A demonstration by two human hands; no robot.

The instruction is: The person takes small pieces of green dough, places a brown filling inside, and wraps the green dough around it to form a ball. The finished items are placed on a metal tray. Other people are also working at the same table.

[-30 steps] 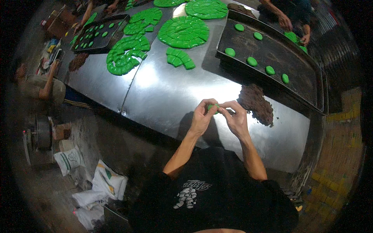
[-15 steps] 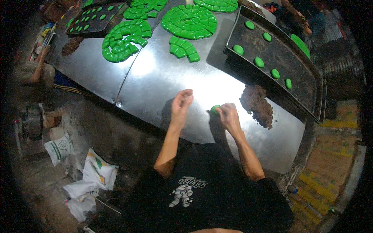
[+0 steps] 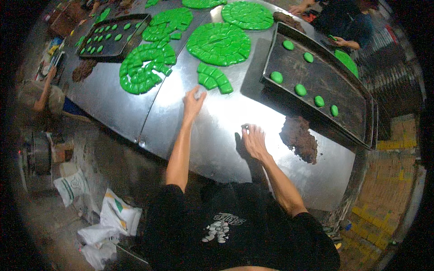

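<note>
My left hand (image 3: 193,105) reaches forward over the metal table, thumb and fingers apart, with nothing seen in it. It is just short of a strip of green dough pieces (image 3: 214,79). My right hand (image 3: 256,142) is low over the table with bent fingers. A small dark bit (image 3: 245,127) shows at its fingertips, too small to name; what lies under the palm is hidden. To the right of this hand lies a heap of crumbly brown paste (image 3: 300,139). Beyond it, a dark baking tray (image 3: 330,74) bears several green dough balls (image 3: 300,90).
Scored green dough rounds (image 3: 219,44) and a broken ring of pieces (image 3: 145,68) cover the far table (image 3: 181,135). Another tray of balls (image 3: 113,38) stands at the far left. A co-worker's hand (image 3: 346,43) is behind the right tray. White sacks (image 3: 118,212) lie on the floor.
My left hand has moved forward and left, towards the green strip. The green lump seen at my right hand's fingers no longer shows. The whole view has shifted, showing more of the table's far side.
</note>
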